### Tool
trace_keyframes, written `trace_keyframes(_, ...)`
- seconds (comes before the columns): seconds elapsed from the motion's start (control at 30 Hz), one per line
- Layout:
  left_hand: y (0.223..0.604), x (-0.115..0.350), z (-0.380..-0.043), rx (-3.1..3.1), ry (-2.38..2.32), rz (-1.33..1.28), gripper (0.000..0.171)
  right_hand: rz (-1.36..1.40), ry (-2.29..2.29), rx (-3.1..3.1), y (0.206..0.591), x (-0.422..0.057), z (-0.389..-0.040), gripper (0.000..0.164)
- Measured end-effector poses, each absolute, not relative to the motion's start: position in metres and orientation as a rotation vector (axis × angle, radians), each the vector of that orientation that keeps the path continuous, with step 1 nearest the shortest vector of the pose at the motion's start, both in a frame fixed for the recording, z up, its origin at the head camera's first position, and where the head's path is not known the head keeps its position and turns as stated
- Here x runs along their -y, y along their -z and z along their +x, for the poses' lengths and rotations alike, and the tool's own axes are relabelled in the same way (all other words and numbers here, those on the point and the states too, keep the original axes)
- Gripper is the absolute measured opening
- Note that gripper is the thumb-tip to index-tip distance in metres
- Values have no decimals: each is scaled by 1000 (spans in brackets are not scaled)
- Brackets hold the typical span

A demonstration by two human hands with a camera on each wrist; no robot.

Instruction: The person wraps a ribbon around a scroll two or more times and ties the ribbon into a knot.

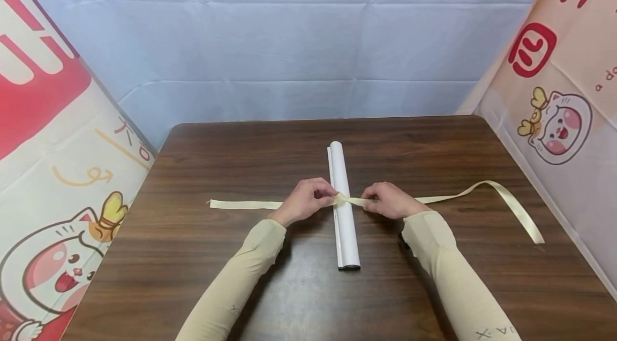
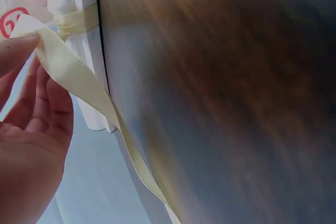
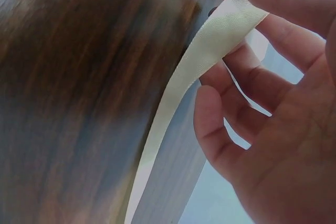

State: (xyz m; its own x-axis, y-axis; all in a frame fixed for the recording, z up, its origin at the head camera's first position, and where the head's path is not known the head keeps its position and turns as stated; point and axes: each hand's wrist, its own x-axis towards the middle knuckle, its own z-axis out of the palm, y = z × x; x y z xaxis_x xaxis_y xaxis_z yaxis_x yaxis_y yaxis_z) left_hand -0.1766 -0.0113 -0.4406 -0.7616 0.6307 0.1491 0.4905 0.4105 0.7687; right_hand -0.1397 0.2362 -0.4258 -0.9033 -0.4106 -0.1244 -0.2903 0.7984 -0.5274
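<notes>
A white rolled tube (image 1: 348, 234) lies lengthwise on the table, a thin strip along its left side and a dark near end. Around its middle runs a cream ribbon (image 1: 250, 205), crossed on top of the tube. My left hand (image 1: 305, 201) pinches the ribbon between thumb and fingers just left of the crossing; the left wrist view shows the ribbon (image 2: 79, 77) twisting away below the thumb. On the other side, my right hand (image 1: 389, 200) pinches the ribbon's other length (image 3: 210, 45) between thumb and forefinger, the remaining fingers loosely bent.
The ribbon's left tail lies flat on the brown wooden table (image 1: 231, 159). Its right tail curves up and round towards the right edge. Pale blue cloth (image 1: 289, 52) hangs behind, and printed cartoon panels (image 1: 554, 127) flank both sides.
</notes>
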Motion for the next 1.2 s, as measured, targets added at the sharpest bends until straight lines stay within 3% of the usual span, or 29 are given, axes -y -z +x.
trace_keyframes(0.57, 440, -1, -176, -2552, -1225, 885, 5, -557, 754, -2754, 427, -236, -139, 10)
trace_keyframes(0.87, 441, -5, -178, -2601, -1277, 798, 38, -564, 729, -2804, 426, -236, -138, 7)
trace_keyframes(1.07, 441, -5, -178, -2606, -1241, 753, 21, -520, 704, -2896, 425, -235, -137, 4)
trace_keyframes(1.2, 441, -5, -178, -2613, -1280, 712, 14, -335, 674, -2918, 422, -235, -137, 5)
